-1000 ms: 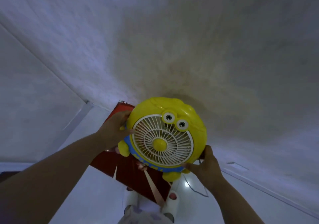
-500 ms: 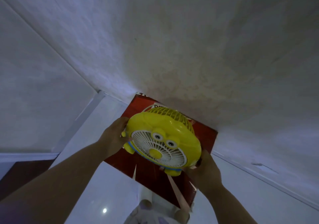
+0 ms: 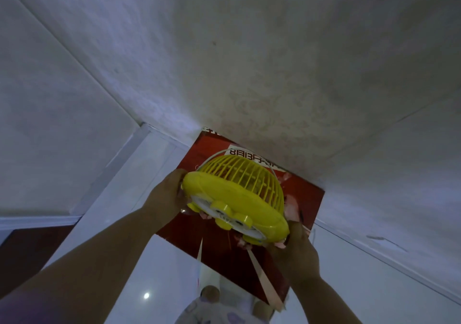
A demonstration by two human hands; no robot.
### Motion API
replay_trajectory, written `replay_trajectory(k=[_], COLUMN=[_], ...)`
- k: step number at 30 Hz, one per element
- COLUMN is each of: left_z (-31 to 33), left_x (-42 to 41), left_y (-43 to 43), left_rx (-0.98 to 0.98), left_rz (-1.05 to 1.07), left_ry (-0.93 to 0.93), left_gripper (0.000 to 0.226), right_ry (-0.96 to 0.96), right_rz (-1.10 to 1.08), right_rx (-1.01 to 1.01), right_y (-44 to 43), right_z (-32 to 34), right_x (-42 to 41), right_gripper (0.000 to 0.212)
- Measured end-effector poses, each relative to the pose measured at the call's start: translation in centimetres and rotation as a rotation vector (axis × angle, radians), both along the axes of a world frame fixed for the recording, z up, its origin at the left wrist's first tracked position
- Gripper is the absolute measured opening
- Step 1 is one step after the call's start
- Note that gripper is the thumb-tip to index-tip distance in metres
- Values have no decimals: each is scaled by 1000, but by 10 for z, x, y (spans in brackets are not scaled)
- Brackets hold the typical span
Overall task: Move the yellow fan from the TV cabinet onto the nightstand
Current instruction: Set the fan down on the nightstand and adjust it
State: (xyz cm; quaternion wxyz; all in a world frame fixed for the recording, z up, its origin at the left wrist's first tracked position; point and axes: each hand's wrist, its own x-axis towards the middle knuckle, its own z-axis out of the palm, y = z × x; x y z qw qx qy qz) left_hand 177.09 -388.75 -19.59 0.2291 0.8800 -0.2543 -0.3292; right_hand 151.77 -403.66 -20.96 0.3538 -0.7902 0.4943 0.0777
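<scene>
I hold the yellow fan (image 3: 235, 193) in both hands over a red box (image 3: 306, 198) that stands against the wall. The fan is a round cartoon shape with two bulging eyes and a white front grille, tipped so its yellow back cage faces up and its face points down toward me. My left hand (image 3: 166, 195) grips its left rim. Gripping its lower right edge is my right hand (image 3: 295, 251). A thin white cord (image 3: 217, 154) arcs behind the cage.
A pale textured wall (image 3: 249, 61) fills the upper view and meets a white baseboard (image 3: 374, 246). Below lies a glossy white floor (image 3: 139, 261), with my feet (image 3: 210, 292) at the bottom. Two tan straps (image 3: 262, 278) hang down the box's front. Dark brown flooring (image 3: 27, 248) shows at left.
The fan has tipped forward and down over the red box, from facing me to showing its back cage. Both hands stayed on its sides, and the view has dropped lower.
</scene>
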Motion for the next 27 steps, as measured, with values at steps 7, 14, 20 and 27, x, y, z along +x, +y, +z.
replay_trajectory(k=[7,14,20,27], left_z=[0,27,78,114], left_x=[7,20,10,-17], left_y=[7,-1,-14,-23], left_rx=[36,-31,-241,-284], left_rz=[-16,174,185,126], left_ry=[136,140,261,196], left_gripper=[57,48,40,36], right_ry=[-184,-371,-425,-435], right_rz=[-40,-243,-175,-125], right_rx=[196,278,225,220], right_y=[-5,-19,-16,-9], right_z=[2,44,85,115], right_x=[-6,4,25,38], right_gripper=[80,30,43,33])
